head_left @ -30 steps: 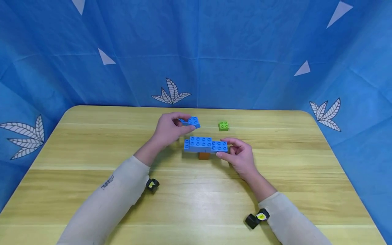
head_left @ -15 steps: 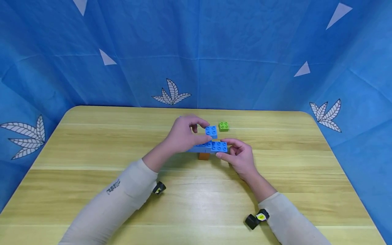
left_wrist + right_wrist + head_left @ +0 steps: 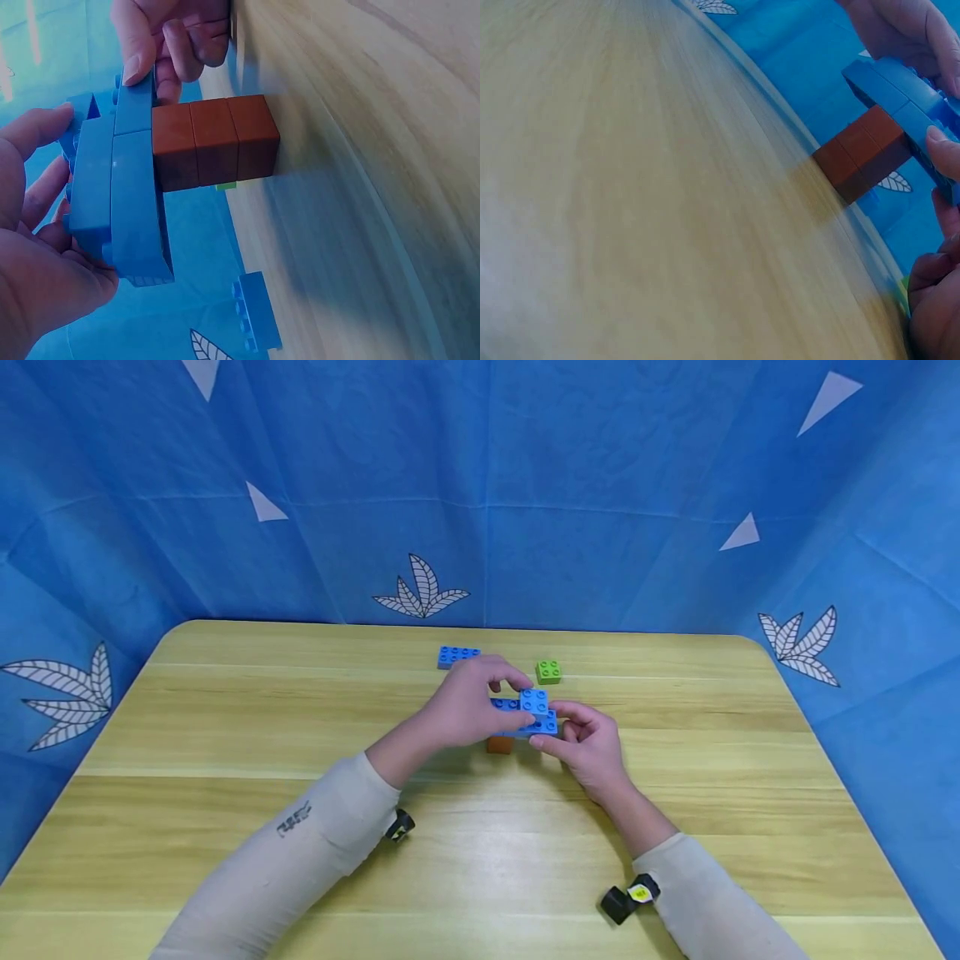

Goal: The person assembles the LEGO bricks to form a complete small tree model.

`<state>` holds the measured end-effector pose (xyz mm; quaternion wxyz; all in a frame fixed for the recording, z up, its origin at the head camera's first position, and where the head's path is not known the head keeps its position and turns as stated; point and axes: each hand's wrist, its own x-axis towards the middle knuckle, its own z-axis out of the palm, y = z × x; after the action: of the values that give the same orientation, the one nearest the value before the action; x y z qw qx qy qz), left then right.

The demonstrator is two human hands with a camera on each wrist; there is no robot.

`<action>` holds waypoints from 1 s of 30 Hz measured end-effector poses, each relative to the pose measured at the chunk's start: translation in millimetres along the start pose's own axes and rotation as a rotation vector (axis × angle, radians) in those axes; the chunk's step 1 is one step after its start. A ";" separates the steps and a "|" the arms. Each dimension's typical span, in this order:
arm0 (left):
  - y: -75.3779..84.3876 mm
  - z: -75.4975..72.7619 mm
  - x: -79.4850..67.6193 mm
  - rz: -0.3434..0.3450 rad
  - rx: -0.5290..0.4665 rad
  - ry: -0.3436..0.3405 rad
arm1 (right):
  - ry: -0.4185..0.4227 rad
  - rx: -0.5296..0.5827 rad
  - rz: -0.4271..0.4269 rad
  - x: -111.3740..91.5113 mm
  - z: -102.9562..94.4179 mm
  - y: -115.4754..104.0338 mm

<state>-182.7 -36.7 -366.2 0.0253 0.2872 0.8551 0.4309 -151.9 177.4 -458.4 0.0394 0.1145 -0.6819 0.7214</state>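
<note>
Between the thumb and fingers of my left hand (image 3: 476, 702) is a small square blue brick (image 3: 534, 702). It sits at or just over the studs of the structure's right part; contact is hard to tell. The structure has a layer of blue bricks (image 3: 139, 195), with a longer blue brick (image 3: 93, 180) on top. Underneath stands a stack of brown bricks (image 3: 214, 142), its foot on the table. My right hand (image 3: 588, 747) pinches the right end of the blue layer between thumb and finger. The left hand hides much of the structure's left side in the head view.
Toward the back of the wooden table (image 3: 300, 693) lies a loose blue brick (image 3: 453, 656). A small green brick (image 3: 548, 672) lies right of it, behind the hands. A blue patterned cloth (image 3: 600, 527) hangs beyond the table's back edge.
My left hand has carried the small blue brick right and toward me, onto or just above the structure's right part. The back blue brick has come into view. My right hand stays put.
</note>
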 end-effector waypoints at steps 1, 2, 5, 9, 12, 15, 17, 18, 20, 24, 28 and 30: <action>0.2 0.5 0.0 0.002 0.003 -0.002 | 0.000 0.003 0.000 0.0 0.0 0.2; 0.1 1.2 0.1 0.005 0.008 -0.005 | 0.001 0.006 0.000 0.0 0.0 0.5; -0.3 3.2 0.2 0.010 0.035 -0.020 | 0.000 0.011 -0.003 0.3 0.6 0.5; -1.8 5.5 -1.0 -0.008 0.084 -0.041 | -0.001 0.015 -0.004 0.4 1.0 1.2; -3.7 6.2 -2.2 -0.018 0.098 -0.044 | -0.002 0.013 -0.008 0.4 0.7 2.0; -6.9 6.0 -3.5 -0.019 0.090 -0.045 | -0.003 0.014 -0.010 1.0 -0.2 2.9; -10.1 4.4 -5.4 -0.026 0.078 -0.044 | -0.001 0.009 -0.004 1.5 -1.1 3.8; -12.3 3.2 -7.1 -0.037 0.067 -0.041 | -0.002 0.006 -0.002 1.7 -1.3 3.9; -17.0 -0.3 -11.7 -0.069 0.051 -0.028 | -0.007 0.002 0.005 2.0 -1.8 4.1; -28.0 -8.4 -23.2 -0.129 0.038 0.003 | -0.027 -0.018 0.019 2.0 -2.0 -0.5; -37.9 -12.8 -32.7 -0.149 0.031 0.012 | -0.053 -0.148 -0.058 4.2 0.3 -21.9; -41.4 -13.6 -36.6 -0.157 0.021 0.016 | -0.073 -0.231 -0.121 6.8 4.2 -37.0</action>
<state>-175.5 -84.5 -396.3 0.0490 0.2161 0.8795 0.4211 -150.1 175.1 -420.7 0.0711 0.1762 -0.7533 0.6297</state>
